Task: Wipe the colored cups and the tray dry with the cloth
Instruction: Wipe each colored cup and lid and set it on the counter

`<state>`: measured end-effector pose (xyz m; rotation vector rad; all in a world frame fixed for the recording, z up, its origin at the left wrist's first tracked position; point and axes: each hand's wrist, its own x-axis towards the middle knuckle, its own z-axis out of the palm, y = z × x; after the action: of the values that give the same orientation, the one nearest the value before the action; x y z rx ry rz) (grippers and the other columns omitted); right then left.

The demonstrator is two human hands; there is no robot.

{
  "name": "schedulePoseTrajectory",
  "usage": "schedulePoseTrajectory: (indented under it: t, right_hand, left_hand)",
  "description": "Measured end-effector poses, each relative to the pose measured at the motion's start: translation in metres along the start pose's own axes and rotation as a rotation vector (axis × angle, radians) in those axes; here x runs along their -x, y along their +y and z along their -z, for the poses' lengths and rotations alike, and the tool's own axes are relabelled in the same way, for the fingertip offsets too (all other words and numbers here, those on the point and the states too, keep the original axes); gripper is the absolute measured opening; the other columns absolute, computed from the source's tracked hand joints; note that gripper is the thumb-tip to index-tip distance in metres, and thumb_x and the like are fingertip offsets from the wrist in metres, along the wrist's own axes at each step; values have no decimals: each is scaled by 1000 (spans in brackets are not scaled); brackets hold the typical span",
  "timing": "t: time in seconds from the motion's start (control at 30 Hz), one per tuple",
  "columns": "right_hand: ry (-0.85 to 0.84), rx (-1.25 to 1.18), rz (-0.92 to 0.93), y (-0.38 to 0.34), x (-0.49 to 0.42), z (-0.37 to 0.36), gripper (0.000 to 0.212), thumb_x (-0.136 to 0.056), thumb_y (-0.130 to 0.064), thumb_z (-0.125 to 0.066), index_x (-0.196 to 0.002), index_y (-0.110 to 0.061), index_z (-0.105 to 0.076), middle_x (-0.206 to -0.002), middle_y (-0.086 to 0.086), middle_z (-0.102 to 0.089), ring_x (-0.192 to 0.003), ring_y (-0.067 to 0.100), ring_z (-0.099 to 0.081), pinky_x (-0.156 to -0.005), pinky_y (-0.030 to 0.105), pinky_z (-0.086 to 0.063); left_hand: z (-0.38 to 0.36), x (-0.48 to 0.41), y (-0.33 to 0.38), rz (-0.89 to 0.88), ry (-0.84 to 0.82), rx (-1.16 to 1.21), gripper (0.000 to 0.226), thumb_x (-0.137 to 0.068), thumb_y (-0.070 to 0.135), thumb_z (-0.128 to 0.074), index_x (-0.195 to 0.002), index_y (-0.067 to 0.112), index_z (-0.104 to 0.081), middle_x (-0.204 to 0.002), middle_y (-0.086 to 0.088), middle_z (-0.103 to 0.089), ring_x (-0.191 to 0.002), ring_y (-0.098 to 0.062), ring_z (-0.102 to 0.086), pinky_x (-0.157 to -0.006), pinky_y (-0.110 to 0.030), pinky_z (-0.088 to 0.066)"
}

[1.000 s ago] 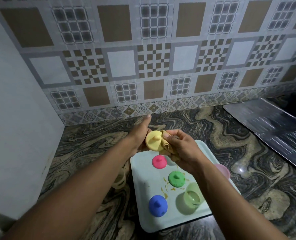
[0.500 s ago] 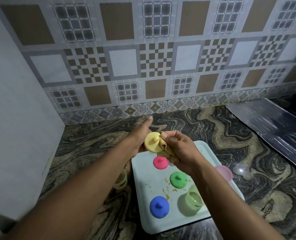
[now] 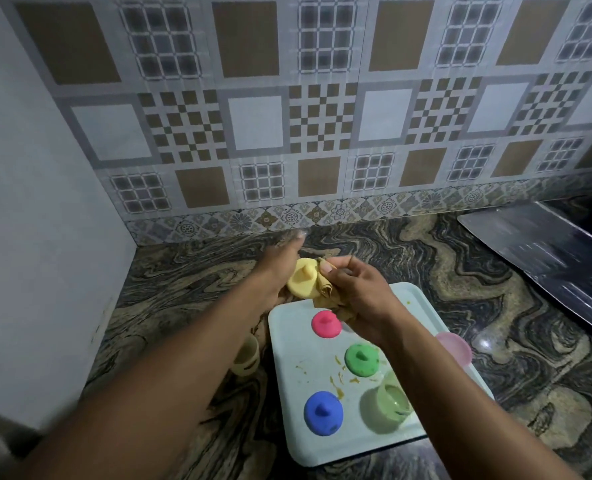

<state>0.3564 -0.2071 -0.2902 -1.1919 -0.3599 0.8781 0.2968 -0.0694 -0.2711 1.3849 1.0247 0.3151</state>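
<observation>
Little has moved: the yellow cup (image 3: 303,278) stays above the tray's (image 3: 412,299) far edge, left hand (image 3: 276,268) cupping it, right hand (image 3: 353,296) pinching the cloth (image 3: 325,287) against it. It looks light, stiff, maybe slick; grip its rim

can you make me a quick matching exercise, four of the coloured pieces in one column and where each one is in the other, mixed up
Things:
1. yellow domed plastic cup
2. blue domed plastic cup
3. pale pink round plastic piece
4. pale green translucent cup

Places:
A. on the marbled counter, at the tray's right edge
B. near left corner of the pale tray
C. held up in the left hand
D. near right part of the tray

Pairs: 1-C, 2-B, 3-A, 4-D
</observation>
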Motion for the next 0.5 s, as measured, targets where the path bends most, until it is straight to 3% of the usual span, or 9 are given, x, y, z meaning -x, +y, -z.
schedulePoseTrajectory:
  t: [0.07, 0.13, 0.2, 0.27, 0.33, 0.4, 0.43, 0.5]
  right_hand:
    - [91, -19, 63, 10, 0, -12, 14, -94, -16, -66, -102, -9, -56, -76, 13, -62, -52, 22, -55, -46, 23, -34]
    - [227, -30, 129, 28, 2, -27, 17, -95, -23, -66, -105, -12, -57, -82, 14, -62, -54, 19, -49, -41, 19, -31]
    - [298, -47, 137, 40, 6, -34, 23, -95, -27, -67, -110, -12, -56, -86, 14, -64, -55, 19, -52, -42, 20, -30]
    - [298, -43, 97, 36, 9, -29, 23, -96, -24, -66, -110, -9, -54, -83, 15, -64, -49, 17, -56, -40, 19, -28]
    - [186, -33, 36, 17, 10, -18, 21, -96, -17, -64, -110, -6, -52, -71, 13, -63, -41, 14, -56, -40, 18, -25]
    - [56, 22, -15, -2, 8, -7, 22, -95, -14, -64, -112, -6, -52, -65, 10, -64, -42, 17, -59, -46, 22, -24]
    - [25, 41, -22, -7, 8, -6, 21, -94, -13, -64, -111, -6, -53, -65, 10, -64, -44, 18, -60, -47, 23, -24]
    - [53, -4, 27, -4, 8, -14, 17, -95, -12, -64, -107, -7, -54, -69, 11, -62, -44, 16, -57, -40, 18, -29]
  left_hand:
    - [-7, 1, -1, -95, 238, -22, 60, -95, 59, -47, -106, 3, -64, -104, -13, -68, -90, -30, -66, -78, -40, -56]
    - [-19, 9, -3, -116, 461, 72, 56, -102, 50, -38, -95, 0, -64, -104, -19, -68, -91, -35, -65, -75, -42, -53]
    - [-23, 14, -9, -41, 534, 183, 57, -104, 47, -35, -97, -2, -64, -108, -23, -68, -93, -37, -66, -77, -44, -55]
    - [-21, 13, -15, 60, 418, 219, 56, -102, 52, -37, -102, 3, -65, -105, -19, -69, -86, -33, -66, -69, -39, -55]
    - [-10, 11, -15, 122, 132, 186, 59, -97, 65, -39, -89, 11, -63, -85, -11, -68, -69, -25, -63, -59, -30, -49]
    - [0, 7, -9, 105, -52, 122, 61, -90, 73, -43, -80, 15, -60, -76, -7, -64, -66, -22, -61, -64, -32, -50]
    - [1, 4, -5, 59, -50, 82, 60, -88, 71, -48, -84, 14, -63, -80, -7, -66, -71, -23, -65, -70, -36, -55]
    - [-3, 3, 0, -63, 135, 21, 56, -90, 61, -53, -97, 7, -67, -95, -12, -70, -83, -28, -68, -73, -39, -58]
